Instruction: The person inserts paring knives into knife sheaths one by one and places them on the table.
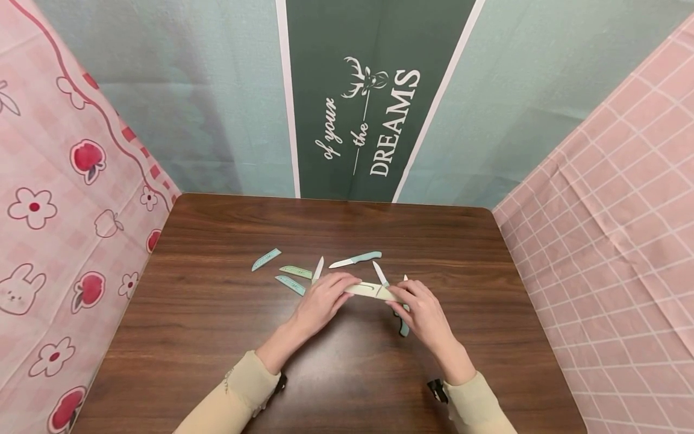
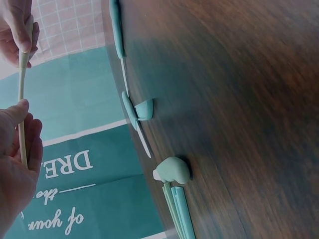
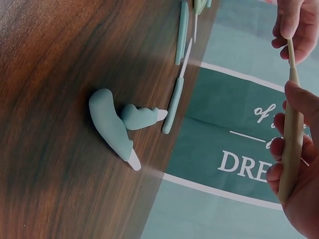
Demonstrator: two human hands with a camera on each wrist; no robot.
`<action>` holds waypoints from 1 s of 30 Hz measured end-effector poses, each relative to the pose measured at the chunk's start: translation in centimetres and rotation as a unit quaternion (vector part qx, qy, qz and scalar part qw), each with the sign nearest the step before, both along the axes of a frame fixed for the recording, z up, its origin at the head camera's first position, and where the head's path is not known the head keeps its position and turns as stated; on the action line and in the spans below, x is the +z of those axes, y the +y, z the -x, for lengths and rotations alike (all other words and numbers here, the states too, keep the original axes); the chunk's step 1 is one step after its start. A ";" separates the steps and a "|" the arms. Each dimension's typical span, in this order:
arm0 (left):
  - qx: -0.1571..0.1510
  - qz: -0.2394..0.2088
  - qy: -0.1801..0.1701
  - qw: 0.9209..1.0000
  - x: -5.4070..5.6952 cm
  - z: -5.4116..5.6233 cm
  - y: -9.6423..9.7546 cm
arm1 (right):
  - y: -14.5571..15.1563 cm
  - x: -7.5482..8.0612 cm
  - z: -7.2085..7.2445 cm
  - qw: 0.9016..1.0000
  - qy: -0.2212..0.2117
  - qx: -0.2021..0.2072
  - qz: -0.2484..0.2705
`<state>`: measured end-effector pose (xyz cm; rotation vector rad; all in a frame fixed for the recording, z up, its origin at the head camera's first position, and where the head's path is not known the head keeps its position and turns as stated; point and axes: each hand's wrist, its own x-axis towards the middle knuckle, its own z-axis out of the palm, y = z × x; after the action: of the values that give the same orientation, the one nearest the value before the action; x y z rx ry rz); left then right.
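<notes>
Both hands hold a pale yellow-green paring knife above the table, its blade covered by a matching sheath. My left hand pinches the sheath's tip end between thumb and fingers. Around the knife's handle curl the fingers of my right hand, thumb along the top. A narrow seam shows between sheath and handle in the head view. Beneath the right hand lies a teal-handled knife, partly hidden. Another knife's white blade points away just beyond it. Near the left hand, a green-handled knife rests on the table.
Farther back lies a blue-handled knife with a bare white blade. Loose sheaths lie to the left: a blue one, a green one and another blue one. Fabric curtains border the brown wooden table at back and sides.
</notes>
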<state>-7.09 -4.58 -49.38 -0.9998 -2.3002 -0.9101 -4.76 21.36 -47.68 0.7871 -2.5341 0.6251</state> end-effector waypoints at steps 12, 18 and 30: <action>-0.001 0.023 0.049 0.999 -0.4 1.0 -0.8 | -0.7 -0.8 -0.2 0.999 -0.032 0.002 -0.021; 0.002 0.056 0.047 0.997 -0.7 1.2 -1.2 | -0.9 -1.2 -0.4 0.998 -0.047 -0.004 -0.035; 0.036 0.096 0.007 0.995 -0.9 1.8 -3.0 | -1.7 -1.7 1.3 0.998 -0.029 -0.018 -0.047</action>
<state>-8.85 -7.54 -50.29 -0.9899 -2.4300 -0.6598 -6.08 19.67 -49.40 0.7650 -2.6405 0.5280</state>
